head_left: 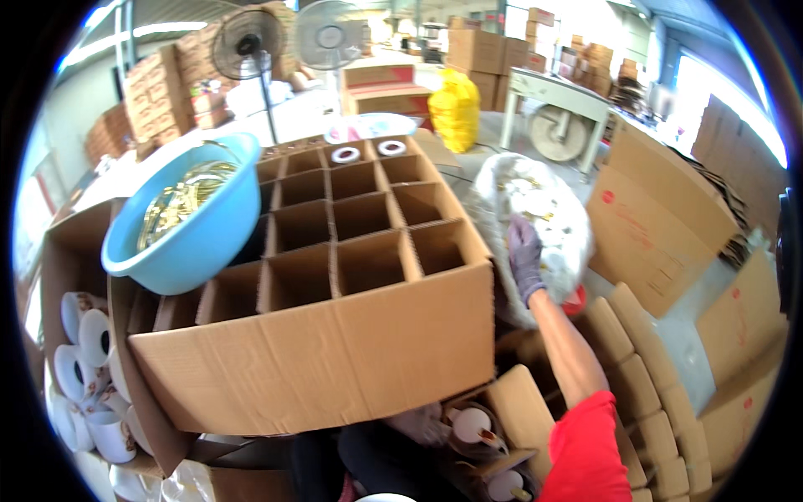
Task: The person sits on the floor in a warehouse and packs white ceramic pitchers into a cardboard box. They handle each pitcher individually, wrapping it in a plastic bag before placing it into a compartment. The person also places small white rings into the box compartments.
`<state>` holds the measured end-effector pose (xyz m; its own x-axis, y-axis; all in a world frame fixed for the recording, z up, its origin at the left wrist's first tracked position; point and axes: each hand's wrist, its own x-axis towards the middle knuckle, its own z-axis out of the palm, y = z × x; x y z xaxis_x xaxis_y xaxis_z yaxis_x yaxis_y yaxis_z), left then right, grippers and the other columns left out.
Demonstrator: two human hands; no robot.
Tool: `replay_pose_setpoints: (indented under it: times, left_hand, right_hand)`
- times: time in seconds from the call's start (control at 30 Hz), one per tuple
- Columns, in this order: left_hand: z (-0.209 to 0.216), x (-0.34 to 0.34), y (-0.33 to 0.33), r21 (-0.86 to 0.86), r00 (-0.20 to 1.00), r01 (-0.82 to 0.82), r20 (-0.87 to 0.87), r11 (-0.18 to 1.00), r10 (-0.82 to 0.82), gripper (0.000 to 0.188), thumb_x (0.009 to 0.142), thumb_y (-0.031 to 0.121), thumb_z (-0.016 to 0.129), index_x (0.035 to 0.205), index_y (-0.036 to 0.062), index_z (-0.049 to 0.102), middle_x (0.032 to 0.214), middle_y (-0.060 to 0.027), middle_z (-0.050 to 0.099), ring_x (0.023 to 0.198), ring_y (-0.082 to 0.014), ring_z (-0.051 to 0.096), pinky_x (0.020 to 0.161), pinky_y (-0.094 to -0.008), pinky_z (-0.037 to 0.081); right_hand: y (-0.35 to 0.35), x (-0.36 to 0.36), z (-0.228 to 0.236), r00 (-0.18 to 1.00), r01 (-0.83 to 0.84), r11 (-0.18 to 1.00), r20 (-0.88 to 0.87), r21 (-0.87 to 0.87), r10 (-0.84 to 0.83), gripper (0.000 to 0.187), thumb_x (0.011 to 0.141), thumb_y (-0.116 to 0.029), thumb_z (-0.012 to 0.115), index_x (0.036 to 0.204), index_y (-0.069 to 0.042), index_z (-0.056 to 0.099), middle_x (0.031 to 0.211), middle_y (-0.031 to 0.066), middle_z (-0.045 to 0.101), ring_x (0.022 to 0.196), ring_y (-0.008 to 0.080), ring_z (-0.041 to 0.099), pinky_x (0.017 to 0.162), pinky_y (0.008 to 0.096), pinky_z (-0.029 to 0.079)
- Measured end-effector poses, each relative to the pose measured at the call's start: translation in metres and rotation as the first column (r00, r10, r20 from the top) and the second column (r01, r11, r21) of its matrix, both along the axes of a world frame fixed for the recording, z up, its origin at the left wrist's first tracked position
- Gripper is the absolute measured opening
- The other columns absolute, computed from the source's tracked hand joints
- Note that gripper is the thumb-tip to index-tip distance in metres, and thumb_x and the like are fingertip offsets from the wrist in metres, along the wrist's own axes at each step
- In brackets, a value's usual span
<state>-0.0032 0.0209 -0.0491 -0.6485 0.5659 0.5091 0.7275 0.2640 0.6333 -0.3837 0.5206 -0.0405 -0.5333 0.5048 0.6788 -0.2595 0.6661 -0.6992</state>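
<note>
Overlapping the open white plastic bag (485,197), right of center in frame: right hand (525,255), gray glove, bare forearm, red sleeve. Fingers look bunched and curled; cannot tell if anything is pinched or if they touch the bag's contents. Bag sits just right of the big divided carton (335,368), holding white and gold bits.

Left hand (422,425), also gloved, lower center, partly hidden under the carton's front edge; finger state cannot be told. Nearest it: pale round item (470,424) inside an open smaller carton (520,410), lower center-right.

Blue basin (188,263) tilted on the divided carton's left side, upper left, gold pieces (188,201) inside. Two white rings (345,155) on carton's far edge. White cylinders (115,437) piled lower left. Two fans (248,44) top left-center; yellow bag (454,109) top center.
</note>
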Motion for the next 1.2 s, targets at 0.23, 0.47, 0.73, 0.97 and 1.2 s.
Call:
replay_pose_setpoints:
  times: [0.23,0.47,0.73,0.97,1.2]
  left_hand:
    - [0.007,-0.012,0.003,-0.005,0.974,-0.115,0.195,0.993,0.114,0.04,0.084,0.013,0.066,0.119,-0.0046,0.062,0.103,-0.0176,0.07,0.079,-0.0305,0.065,0.072,-0.0417,0.053]
    - [-0.001,-0.024,-0.006,0.068,0.953,-0.154,0.275,0.986,0.13,0.034,0.087,0.014,0.064,0.117,-0.0026,0.064,0.1,-0.0159,0.07,0.082,-0.0297,0.066,0.076,-0.0413,0.052]
    - [-0.012,-0.017,-0.015,0.172,0.904,-0.228,0.403,0.958,0.143,0.029,0.09,0.016,0.063,0.114,-0.0004,0.067,0.096,-0.0138,0.07,0.086,-0.0288,0.066,0.081,-0.0408,0.052]
    - [0.025,-0.013,-0.023,0.244,0.848,-0.475,0.383,0.845,0.366,0.039,0.102,0.016,0.048,0.135,-0.0036,0.052,0.131,-0.0215,0.057,0.124,-0.037,0.053,0.107,-0.0425,0.041]
    - [-0.029,0.017,-0.006,0.535,0.727,-0.517,0.687,0.669,0.012,0.066,0.106,0.049,0.032,0.146,-0.004,0.037,0.131,-0.018,0.057,0.121,-0.0262,0.057,0.107,-0.0383,0.043]
  right_hand:
    - [-0.23,-0.049,0.181,0.685,-0.436,0.674,-0.266,0.597,0.679,0.014,0.085,-0.009,0.067,0.099,-0.003,0.069,0.096,0.0155,0.071,0.092,0.031,0.069,0.085,0.0405,0.054]
    - [-0.406,-0.106,0.229,0.726,-0.599,0.52,0.141,0.609,0.673,0.036,0.089,-0.021,0.067,0.121,-0.006,0.066,0.119,0.0194,0.066,0.109,0.0337,0.064,0.1,0.0422,0.049]
    - [-0.457,-0.118,0.255,0.911,-0.394,0.43,0.286,0.812,0.296,0.018,0.098,-0.014,0.054,0.103,-0.008,0.071,0.082,0.0163,0.072,0.075,0.0298,0.071,0.071,0.0405,0.058]
    - [-0.402,0.013,0.269,0.694,-0.684,0.68,-0.052,0.266,0.718,0.02,0.1,-0.018,0.053,0.092,0.0,0.058,0.066,0.012,0.062,0.056,0.0204,0.06,0.058,0.0353,0.048]
    - [-0.292,0.248,0.101,0.323,-0.791,0.599,0.746,-0.125,0.582,0.011,0.098,-0.011,0.056,0.095,-0.001,0.054,0.068,0.0204,0.055,0.065,0.0404,0.061,0.056,0.0437,0.045]
